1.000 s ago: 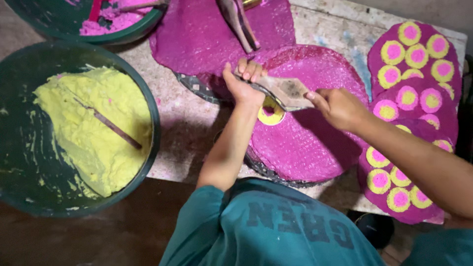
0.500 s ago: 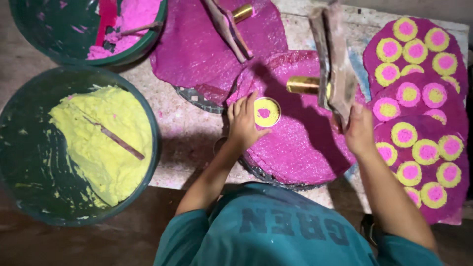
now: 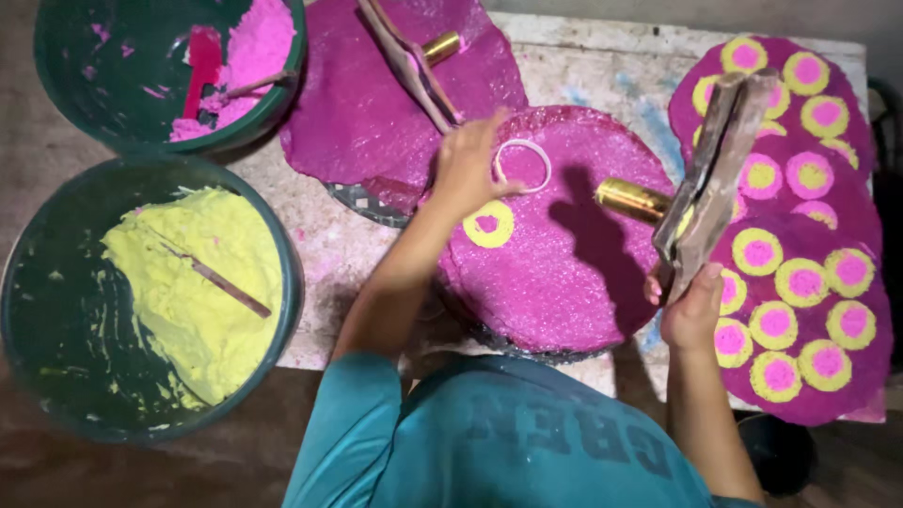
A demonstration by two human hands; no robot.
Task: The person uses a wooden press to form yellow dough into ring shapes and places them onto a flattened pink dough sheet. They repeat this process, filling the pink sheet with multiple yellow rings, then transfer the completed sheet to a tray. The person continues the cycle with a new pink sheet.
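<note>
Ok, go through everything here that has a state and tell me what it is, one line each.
Left hand: holding white ring on magenta sheet.
Right hand: gripping wooden tool, upright.
Yellow tub: partly full, stick in it.
Pink tub: nearly empty.
Right sheet: covered with discs.
Yellow disc: lying flat.

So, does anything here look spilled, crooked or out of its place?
Nothing serious stands out. Pink smears mark the inner wall of the pink-paste tub, and pale stains show on the table. The left hand touches a white ring; the right hand holds a wooden tool.
</note>
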